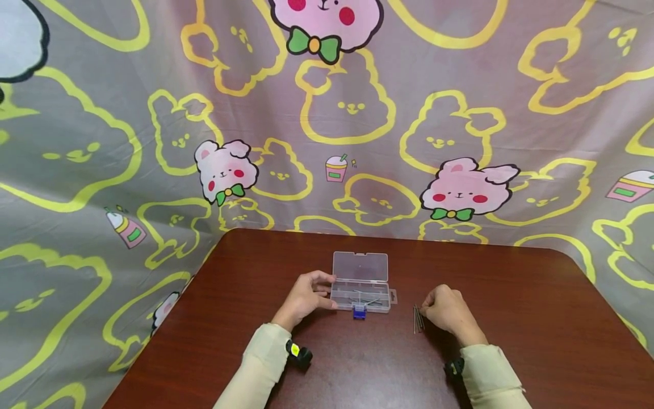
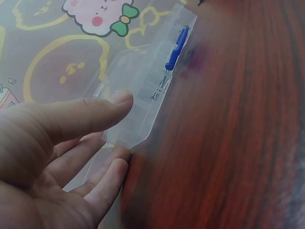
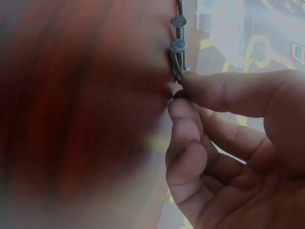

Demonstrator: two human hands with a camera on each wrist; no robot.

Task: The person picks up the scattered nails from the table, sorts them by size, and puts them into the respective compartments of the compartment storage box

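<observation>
A clear plastic storage box (image 1: 360,295) with compartments lies on the table, its lid (image 1: 360,267) raised at the back and a blue latch (image 1: 359,313) in front. Several nails (image 1: 365,301) are inside. My left hand (image 1: 306,295) grips the box's left end, thumb at the front corner and fingers behind; the left wrist view shows the thumb (image 2: 121,98) against its wall. To the right of the box, my right hand (image 1: 449,312) pinches at a few loose nails (image 1: 415,321). In the right wrist view, thumb and forefinger meet beside the nails (image 3: 178,46); how many they hold is unclear.
The dark reddish-brown table (image 1: 368,363) ends at a grey cloth (image 1: 357,199) printed with cartoon animals behind it. A clear hanging tab (image 1: 393,296) sticks out from the box's right end. Each wrist carries a black strapped device (image 1: 300,355).
</observation>
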